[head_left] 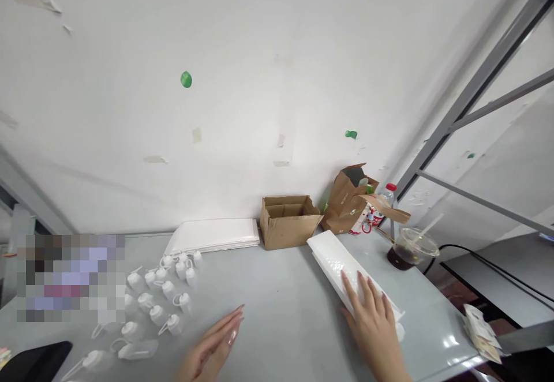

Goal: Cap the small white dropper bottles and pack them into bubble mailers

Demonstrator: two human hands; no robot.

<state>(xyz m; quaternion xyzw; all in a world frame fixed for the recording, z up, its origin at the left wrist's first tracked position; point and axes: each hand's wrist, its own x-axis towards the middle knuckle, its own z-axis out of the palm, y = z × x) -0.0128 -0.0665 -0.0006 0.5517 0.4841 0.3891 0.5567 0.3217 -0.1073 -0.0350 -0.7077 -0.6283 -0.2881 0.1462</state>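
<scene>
Left of the left hand, a pixelated patch (69, 278) hides whatever lies at the table's far left, and a black object (34, 362) is cut off by the bottom-left corner. Between that patch and the left hand, about twenty white plastic bottles (160, 295) with looped cap straps lie in a loose cluster on the grey table (277, 307); their contents cannot be made out. The left hand (212, 341) is open and empty, fingers extended and close together, its wrist cut off by the frame edge. Contact with the table cannot be confirmed.

Ahead of the left hand, a stack of white flat sheets (212, 236) lies against the wall. Further right, beyond the right hand, stands an open cardboard box (288, 223); its interior is only partly visible. The right hand (372, 324) lies with fingers spread across a white foam strip (341, 266), lying diagonally on the table, and the thumb runs along its near edge. Grip firmness cannot be determined.

Right of that hand, a torn brown paper bag (346, 203) partly hides a red-capped plastic bottle (387, 194). A lidded plastic cup (411, 249) holds dark liquid and a straw. Printed papers (480, 333) overhang the table edge, cut off by a grey bar.
</scene>
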